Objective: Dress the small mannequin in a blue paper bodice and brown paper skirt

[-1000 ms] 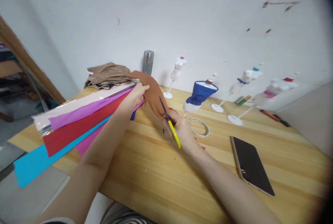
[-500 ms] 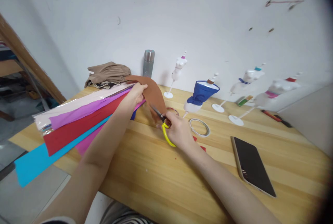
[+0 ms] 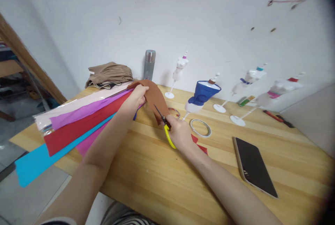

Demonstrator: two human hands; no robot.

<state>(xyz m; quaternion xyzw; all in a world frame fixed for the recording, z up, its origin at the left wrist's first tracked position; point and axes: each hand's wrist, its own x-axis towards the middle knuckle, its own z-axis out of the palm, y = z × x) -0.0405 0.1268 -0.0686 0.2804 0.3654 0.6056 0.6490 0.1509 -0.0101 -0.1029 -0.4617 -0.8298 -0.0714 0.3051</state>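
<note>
My left hand (image 3: 140, 94) pinches a strip of brown fabric (image 3: 154, 96) that arches up and hangs down toward the right. In my right hand (image 3: 179, 130) is a pair of scissors (image 3: 167, 134) with yellow handles and dark blades. The blades lie against the lower end of the brown fabric, and a slit shows in it there. Beneath my left forearm spread folded fabric pieces: red fabric (image 3: 75, 129), purple fabric (image 3: 78, 110) and blue fabric (image 3: 42, 164). Small red scraps (image 3: 201, 148) lie beside my right wrist.
Several small white mannequins stand along the wall, one wrapped in blue cloth (image 3: 205, 94). A roll of tape (image 3: 200, 128) and a phone (image 3: 255, 165) lie on the wooden table (image 3: 146, 183). At the back are a thermos (image 3: 149, 65) and brown folded cloth (image 3: 110, 73).
The brown fabric's arch has dropped slightly and its hanging end has shifted a little. The scissors have tilted more upright at the fabric's edge. My left hand keeps its grip.
</note>
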